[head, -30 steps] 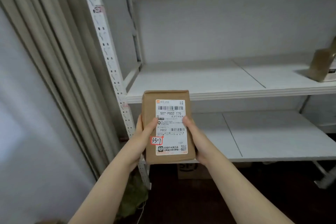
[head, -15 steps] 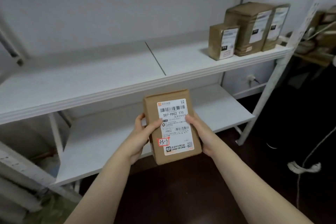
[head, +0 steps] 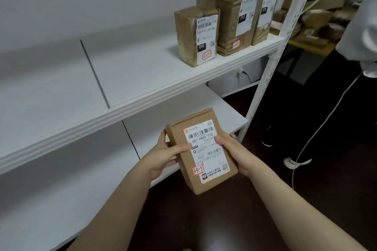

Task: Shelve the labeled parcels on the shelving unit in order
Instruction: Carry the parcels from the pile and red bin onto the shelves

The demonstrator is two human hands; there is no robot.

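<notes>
I hold a small brown parcel [head: 204, 153] in front of the lower shelf, its white label facing me with a red-boxed "33-7" written at the bottom. My left hand [head: 163, 157] grips its left edge, thumb across the label. My right hand [head: 234, 151] grips the right edge. On the white middle shelf [head: 130, 79] at the right end stand three labeled brown parcels: a short one [head: 195, 36], a taller one [head: 230, 12] and a narrow one [head: 267, 6] beside the upright post.
A white lower shelf [head: 91, 169] lies below the middle one. The white perforated post [head: 271, 63] marks the unit's right end. Beyond it sit piled cartons [head: 318, 14], a person in dark trousers [head: 330, 79] and a white cord [head: 318, 128] on the dark floor.
My view has swung right along the shelf, from the left post and curtain to the right end with three parcels. The parcel stays in both hands, now tilted slightly.
</notes>
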